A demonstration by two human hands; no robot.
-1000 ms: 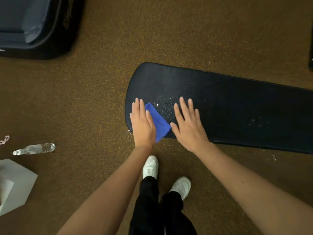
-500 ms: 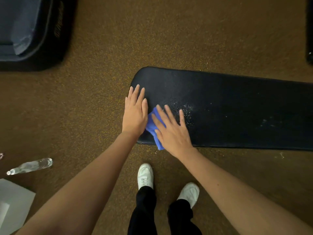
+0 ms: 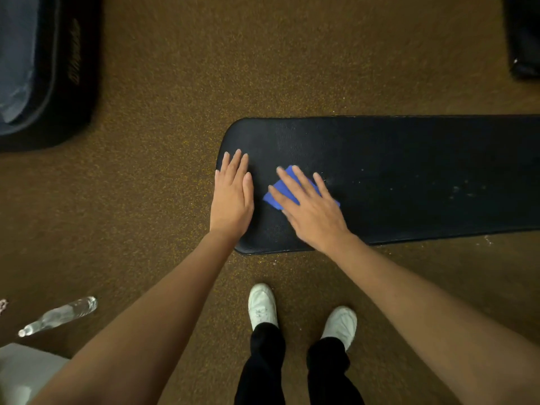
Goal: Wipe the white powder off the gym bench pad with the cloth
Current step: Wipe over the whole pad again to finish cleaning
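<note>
While the right hand (image 3: 311, 211) presses flat with fingers spread on the blue cloth (image 3: 287, 188), the left hand (image 3: 232, 197) lies flat, fingers together, on the black bench pad (image 3: 409, 147). White powder specks (image 3: 458, 190) dot the pad beyond the right fingertips.

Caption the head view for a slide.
Right hand presses blue cloth flat on black bench pad; left hand braces its end.
</note>
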